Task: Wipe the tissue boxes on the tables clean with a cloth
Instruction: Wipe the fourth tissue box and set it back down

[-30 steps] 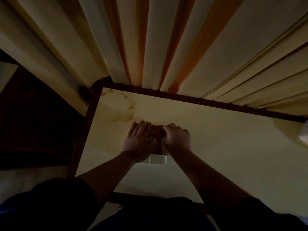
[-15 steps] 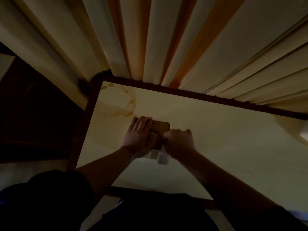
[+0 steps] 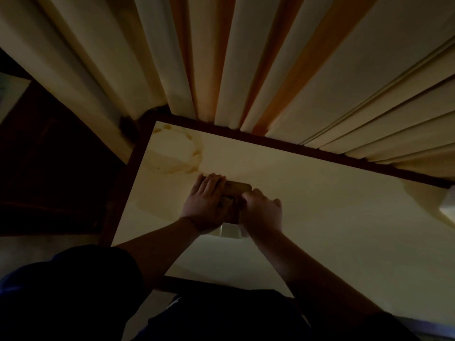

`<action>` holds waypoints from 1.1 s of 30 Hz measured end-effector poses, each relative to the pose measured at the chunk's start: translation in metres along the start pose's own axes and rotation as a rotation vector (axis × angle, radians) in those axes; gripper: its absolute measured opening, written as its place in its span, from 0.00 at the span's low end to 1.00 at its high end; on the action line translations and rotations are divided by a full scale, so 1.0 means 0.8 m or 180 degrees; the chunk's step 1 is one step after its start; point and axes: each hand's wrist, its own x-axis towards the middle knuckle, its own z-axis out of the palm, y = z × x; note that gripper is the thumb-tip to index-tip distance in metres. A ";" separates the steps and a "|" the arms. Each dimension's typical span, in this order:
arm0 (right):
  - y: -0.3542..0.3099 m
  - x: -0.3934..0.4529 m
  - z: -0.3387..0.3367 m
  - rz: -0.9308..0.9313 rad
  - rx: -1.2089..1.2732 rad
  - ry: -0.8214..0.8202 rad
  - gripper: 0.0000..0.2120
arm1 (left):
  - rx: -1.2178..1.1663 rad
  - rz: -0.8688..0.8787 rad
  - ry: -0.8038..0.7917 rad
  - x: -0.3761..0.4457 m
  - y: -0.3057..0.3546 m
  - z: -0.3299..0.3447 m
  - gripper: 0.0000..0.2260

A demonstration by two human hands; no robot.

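Now, nearest of all, the dark sleeves (image 3: 73, 286) at the bottom, both forearms reaching up to the box (image 3: 237, 190), the small brown tissue box in the left half of the pale table (image 3: 332, 230), and everything else sits off that box. Just on its near side a pale flat thing (image 3: 230, 230) peeks out below the wrists; a stand or a scrap of cloth, hard to call in this gloom. On the box's left, the left hand (image 3: 205, 204) lies flat, fingers straight and together, pressing the top and steadying it, just as it did a second ago. On the box's right, the right hand (image 3: 263, 212) is curled in a fist at the edge; it looks bunched on the cloth, yet no cloth shows clearly, so that grip is a guess. And there's the change: half a second back a pale tail hung below that fist, now it's gone from sight, and the fist has slid up along the right side while the far corner of the box stays bare. My read is a stroke in progress along the right flank, with the far end yet to be rubbed. Beyond the box to the left, a brown ring stain (image 3: 177, 153) on the table; past that, the dark frame and the cream curtain (image 3: 246, 57).
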 end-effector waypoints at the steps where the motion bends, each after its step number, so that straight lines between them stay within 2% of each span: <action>1: 0.004 -0.009 0.007 -0.0047 -0.0112 -0.0082 0.08 | 0.0023 0.0024 -0.0012 0.000 0.000 0.000 0.31; 3: 0.011 -0.024 0.021 -0.0164 -0.0415 -0.0310 0.18 | 0.0047 0.0036 0.0005 0.000 0.001 -0.003 0.32; 4: 0.012 -0.030 0.026 -0.0242 -0.0490 -0.0248 0.19 | 0.0060 0.0028 0.0008 0.000 0.002 -0.005 0.32; 8: 0.007 -0.047 0.022 -0.0357 -0.0365 0.0088 0.12 | 0.0085 -0.0019 -0.0048 0.000 0.004 -0.006 0.32; 11: -0.001 -0.033 -0.001 -0.0246 -0.0651 -0.0438 0.12 | 0.0048 -0.0011 -0.0053 -0.001 0.004 -0.005 0.31; 15: -0.008 0.004 -0.016 0.0076 -0.0524 -0.0672 0.08 | 0.0026 0.0065 0.0030 0.000 0.000 -0.003 0.32; 21: -0.009 0.039 -0.030 0.0292 -0.0267 -0.0339 0.03 | -0.0042 0.0098 0.0079 0.000 0.001 -0.003 0.32; 26: -0.012 0.041 -0.025 0.0254 0.0026 0.0260 0.07 | -0.0053 0.0094 0.0058 0.001 0.002 -0.005 0.31; 29: -0.004 0.022 -0.004 0.0096 0.0121 0.0385 0.10 | 0.0059 0.0045 -0.0001 0.002 0.002 -0.003 0.32; 32: 0.000 -0.007 0.017 0.0001 -0.0154 0.0386 0.03 | 0.0162 0.0070 -0.0003 0.000 0.001 -0.001 0.31; 33: 0.002 -0.016 0.023 0.0021 -0.0209 0.0306 0.05 | 0.0183 0.0090 0.0012 0.000 0.001 -0.001 0.31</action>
